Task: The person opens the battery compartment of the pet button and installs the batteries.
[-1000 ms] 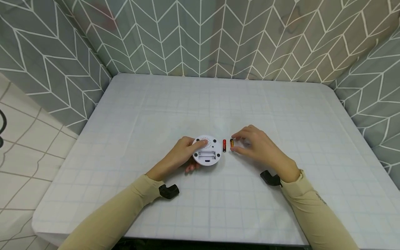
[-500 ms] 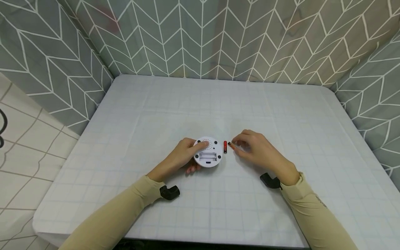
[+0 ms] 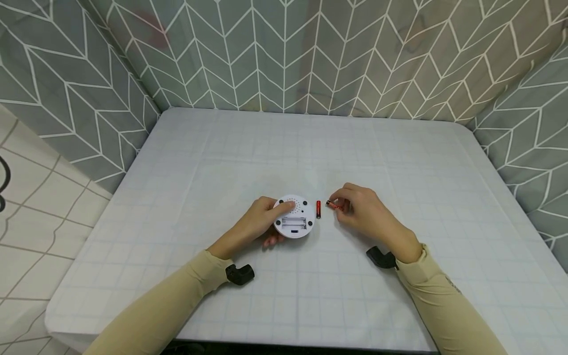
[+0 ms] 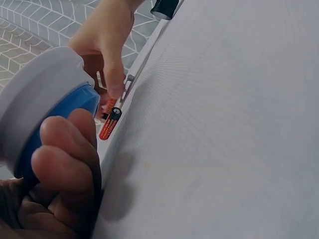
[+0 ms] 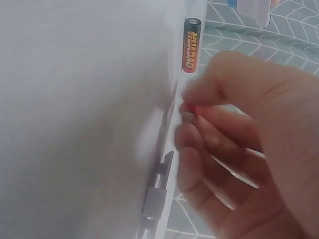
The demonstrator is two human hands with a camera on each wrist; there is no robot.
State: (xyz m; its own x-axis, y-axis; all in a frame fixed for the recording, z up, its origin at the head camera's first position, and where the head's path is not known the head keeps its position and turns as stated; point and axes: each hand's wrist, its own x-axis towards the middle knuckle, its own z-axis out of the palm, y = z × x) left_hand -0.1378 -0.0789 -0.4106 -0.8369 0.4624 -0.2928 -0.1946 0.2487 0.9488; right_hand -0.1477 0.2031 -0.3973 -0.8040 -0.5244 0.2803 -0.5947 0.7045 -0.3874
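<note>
My left hand [image 3: 256, 219] grips a round white device [image 3: 306, 209], thumb on its upturned face and fingers beneath. That face has speaker holes, dark feet and an uncovered battery compartment [image 3: 294, 222] with no battery inside. Its other side shows blue [image 4: 75, 107] in the left wrist view. Just right of the device lies a red-and-black battery [image 3: 318, 209] on the table. My right hand [image 3: 366, 209] pinches a second battery [image 3: 332, 204] between thumb and fingers, slanted; in the right wrist view fingers hide most of it.
A white cloth with a faint grid covers the table [image 3: 284, 153]. A small pale plastic piece [image 5: 154, 201] lies near my right hand. Patterned grey curtains [image 3: 284, 54] enclose the back and sides. Black wrist cameras [image 3: 240, 274] sit at both cuffs.
The battery at my right fingertips has turned from upright in the head view to slanted, and is now pinched. The other battery and the device in my left hand stay nearly in place.
</note>
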